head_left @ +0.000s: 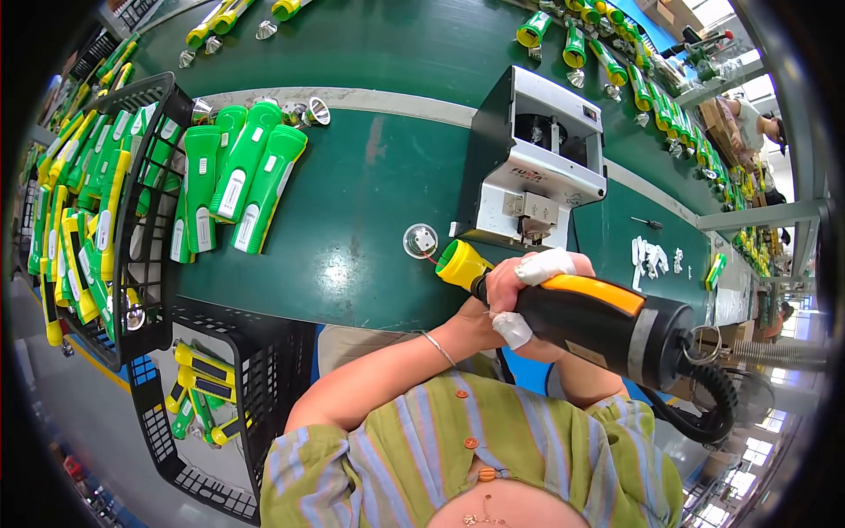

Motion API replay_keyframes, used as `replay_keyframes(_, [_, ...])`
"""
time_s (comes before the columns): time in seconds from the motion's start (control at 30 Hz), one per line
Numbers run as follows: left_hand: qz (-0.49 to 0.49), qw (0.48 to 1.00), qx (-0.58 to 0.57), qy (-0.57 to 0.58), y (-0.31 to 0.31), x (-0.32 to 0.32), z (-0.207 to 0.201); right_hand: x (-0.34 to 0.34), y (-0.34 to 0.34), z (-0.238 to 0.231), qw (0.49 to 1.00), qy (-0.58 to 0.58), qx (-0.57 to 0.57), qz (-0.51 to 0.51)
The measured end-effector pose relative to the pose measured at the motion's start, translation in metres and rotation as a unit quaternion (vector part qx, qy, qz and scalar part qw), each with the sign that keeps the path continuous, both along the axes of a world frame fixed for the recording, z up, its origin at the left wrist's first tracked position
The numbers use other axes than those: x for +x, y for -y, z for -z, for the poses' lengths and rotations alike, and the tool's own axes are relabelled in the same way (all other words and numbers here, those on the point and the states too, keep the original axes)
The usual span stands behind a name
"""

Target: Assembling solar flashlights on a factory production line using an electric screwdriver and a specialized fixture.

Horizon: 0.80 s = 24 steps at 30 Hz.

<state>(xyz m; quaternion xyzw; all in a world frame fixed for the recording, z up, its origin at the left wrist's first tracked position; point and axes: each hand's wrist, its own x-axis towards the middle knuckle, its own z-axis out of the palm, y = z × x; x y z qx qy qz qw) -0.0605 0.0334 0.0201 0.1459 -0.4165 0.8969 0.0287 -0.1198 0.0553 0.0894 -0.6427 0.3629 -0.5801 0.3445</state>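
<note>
Olive striped cloth shirt (519,422) sits nearest my remote view, below the grip. My right hand (539,349) wraps a black-and-orange cylindrical power driver (594,327); whether my left hand (500,290), at its nose, pinches anything, I can't tell. Just left of them sits a yellow plastic torch head (466,265): I'd align both, sparing the thin red wire (432,260).
</note>
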Motion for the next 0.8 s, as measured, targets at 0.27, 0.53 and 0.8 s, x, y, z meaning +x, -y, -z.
replay_keyframes(0.27, [0.397, 0.168, 0.867, -0.25, -0.007, -0.003, 0.04, 0.004, -0.004, 0.001, 0.998, 0.037, 0.037, 0.021])
replay_keyframes(0.53, [0.281, 0.367, 0.868, -0.179, -0.01, 0.026, 0.027, -0.017, -0.017, -0.031, 0.974, 0.12, -0.003, 0.193])
replay_keyframes(0.8, [0.178, 0.427, 0.86, -0.215, 0.022, 0.061, 0.016, -0.049, -0.002, -0.029, 0.965, 0.08, 0.008, 0.248])
